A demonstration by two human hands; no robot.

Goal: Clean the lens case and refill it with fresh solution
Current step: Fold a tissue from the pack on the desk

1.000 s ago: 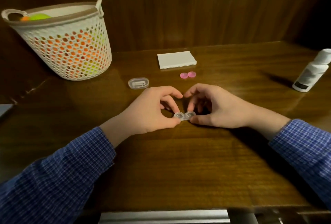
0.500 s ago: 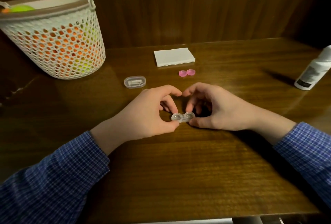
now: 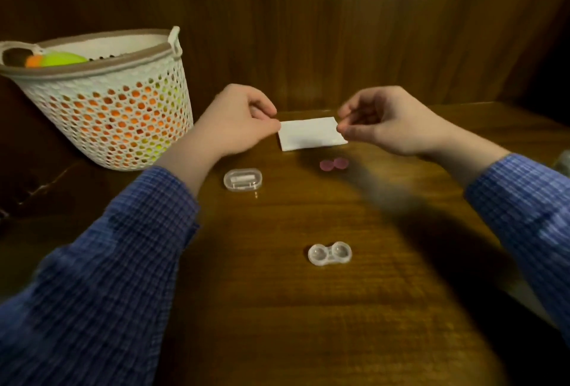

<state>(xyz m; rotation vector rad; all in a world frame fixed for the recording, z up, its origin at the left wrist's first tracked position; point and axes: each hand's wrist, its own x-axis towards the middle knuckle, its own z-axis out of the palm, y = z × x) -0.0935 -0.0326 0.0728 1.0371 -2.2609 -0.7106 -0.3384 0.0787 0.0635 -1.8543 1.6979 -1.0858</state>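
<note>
— On the table (image 3: 277, 308), where's the lens case (image 3: 329, 253)?
— Near me, uncapped, untouched. I see my left hand (image 3: 237, 120) and right hand (image 3: 385, 120) pinching the white tissue pad's (image 3: 310, 134) ends, seemingly.

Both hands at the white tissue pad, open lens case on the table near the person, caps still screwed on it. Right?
No. In the head view the lens case has no caps on; the two pink caps lie apart, just before the white tissue pad. The left hand and right hand are at the pad.
</note>
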